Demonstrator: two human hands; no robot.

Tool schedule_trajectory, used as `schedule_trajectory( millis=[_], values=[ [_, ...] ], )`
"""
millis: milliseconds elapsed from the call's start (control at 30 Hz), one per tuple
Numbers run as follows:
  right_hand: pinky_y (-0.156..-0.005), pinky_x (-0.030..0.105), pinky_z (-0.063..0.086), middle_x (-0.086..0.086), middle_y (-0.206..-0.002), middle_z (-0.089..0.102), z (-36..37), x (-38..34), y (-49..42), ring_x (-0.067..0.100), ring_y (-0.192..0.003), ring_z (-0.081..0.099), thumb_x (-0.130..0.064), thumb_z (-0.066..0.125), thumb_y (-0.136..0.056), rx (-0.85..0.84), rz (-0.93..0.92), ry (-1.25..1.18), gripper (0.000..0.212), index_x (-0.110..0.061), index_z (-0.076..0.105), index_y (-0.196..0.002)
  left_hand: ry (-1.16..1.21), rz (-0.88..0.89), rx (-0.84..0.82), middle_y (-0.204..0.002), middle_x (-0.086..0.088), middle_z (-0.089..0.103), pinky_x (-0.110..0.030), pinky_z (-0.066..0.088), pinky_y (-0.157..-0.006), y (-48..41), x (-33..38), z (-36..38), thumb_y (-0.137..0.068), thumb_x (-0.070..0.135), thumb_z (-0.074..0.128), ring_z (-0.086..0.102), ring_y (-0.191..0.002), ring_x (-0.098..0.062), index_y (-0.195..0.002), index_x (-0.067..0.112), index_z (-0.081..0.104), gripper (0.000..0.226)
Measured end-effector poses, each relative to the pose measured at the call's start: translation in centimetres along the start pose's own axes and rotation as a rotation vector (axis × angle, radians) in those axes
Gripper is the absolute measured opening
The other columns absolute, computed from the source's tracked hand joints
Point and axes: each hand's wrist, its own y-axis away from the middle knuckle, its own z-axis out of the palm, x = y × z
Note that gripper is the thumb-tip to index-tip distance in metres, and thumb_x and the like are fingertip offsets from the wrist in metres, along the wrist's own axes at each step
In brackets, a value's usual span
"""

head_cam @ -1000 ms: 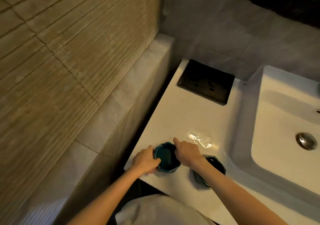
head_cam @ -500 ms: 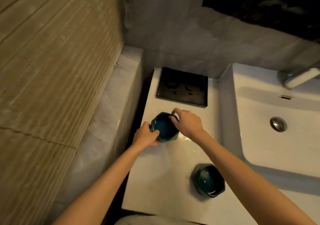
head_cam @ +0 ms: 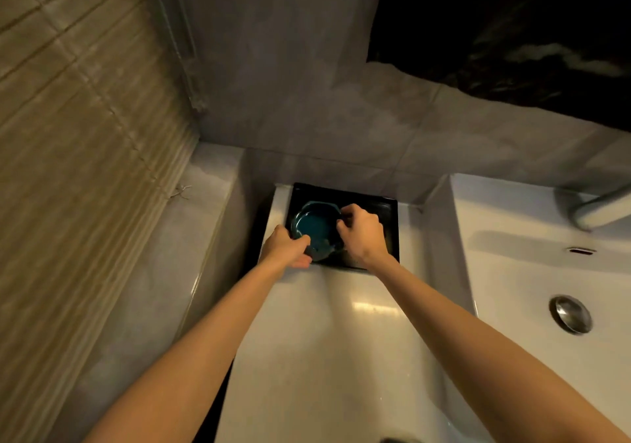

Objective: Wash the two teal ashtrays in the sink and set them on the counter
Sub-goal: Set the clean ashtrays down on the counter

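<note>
Ashtray (head_cam: 316, 225) at back of counter (head_cam: 341, 357), over black tray (head_cam: 389, 213), left of sink (head_cam: 529, 289). Left hand (head_cam: 285, 249) pinching near rim, right hand (head_cam: 362, 234) curled over right rim. Can't tell if it's touching down yet. Looks glossy, maybe wet, so letting go early = clunk, chipped rim imo.

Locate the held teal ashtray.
Head view, centre: the teal ashtray is over the black tray at the back of the counter, left of the sink, between the left hand and right hand.
</note>
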Motion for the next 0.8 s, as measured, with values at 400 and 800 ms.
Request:
schedule_trajectory(
  millis=[400, 800],
  values=[
    [-0.086, 0.032, 0.048, 0.014, -0.113, 0.068, 2.4, 1.4, -7.1, 0.03, -0.106, 0.062, -0.023, 0.058, -0.091, 0.024, -0.009, 0.019, 0.032, -0.011, 0.066, -0.119, -0.014, 0.04, 0.107, -0.067, -0.01, 0.07, -0.042, 0.059, -0.075, -5.0, 0.6, 1.6, -0.088, 0.021, 0.059, 0.071, -0.062, -0.023, -0.105, 0.01, 0.042, 0.027],
    [-0.078, 0.04, 0.057, 0.012, -0.1, 0.071, 3.3, 1.9, -8.4, 0.027, -0.081, 0.07, -0.036, 0.058, -0.093, 0.021, -0.002, -0.07, 0.036, -0.013, 0.065, -0.12, -0.047, 0.102, 0.134, -0.072, -0.014, 0.07, -0.045, 0.059, -0.068, -5.9, 1.6, 1.3, -0.086, 0.038, 0.063, 0.071, -0.061, -0.024, -0.104, 0.012, 0.04, 0.039]
  ],
)
